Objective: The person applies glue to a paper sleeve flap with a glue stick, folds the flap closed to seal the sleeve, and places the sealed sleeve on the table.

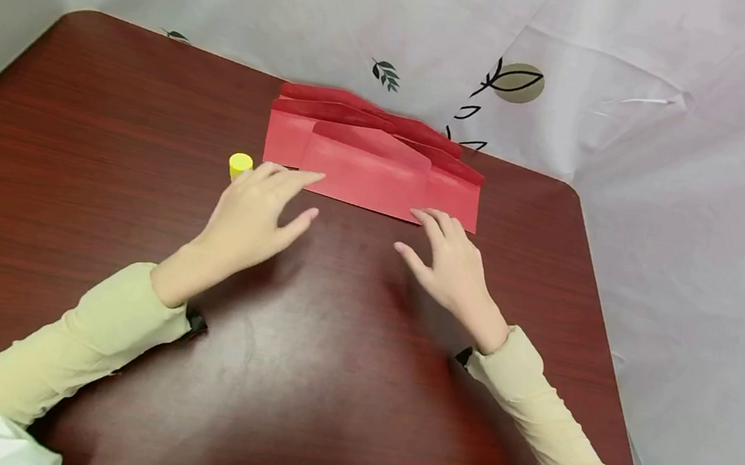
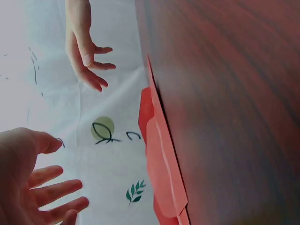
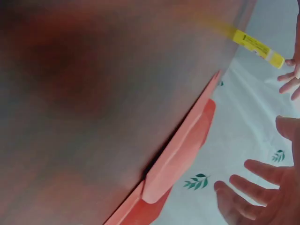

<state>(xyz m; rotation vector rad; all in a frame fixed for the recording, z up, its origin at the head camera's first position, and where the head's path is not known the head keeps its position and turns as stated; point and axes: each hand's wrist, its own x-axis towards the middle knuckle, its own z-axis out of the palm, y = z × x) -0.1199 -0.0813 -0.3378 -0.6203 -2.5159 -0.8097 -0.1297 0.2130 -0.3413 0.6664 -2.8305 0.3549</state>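
Red paper envelopes lie overlapping at the back of the table, their flaps raised along the far side. A yellow glue stick stands upright to their left; its printed label shows in the right wrist view. My left hand hovers with fingers spread between the glue stick and the envelopes, hiding the stick's lower part in the head view. Over the near right edge of the envelopes, my right hand hangs with loosely bent fingers. Neither hand holds anything. How many envelopes there are, I cannot tell.
The dark red-brown wooden table has rounded corners. Behind it and to the right hangs a white cloth printed with leaves, close against the table's far edge.
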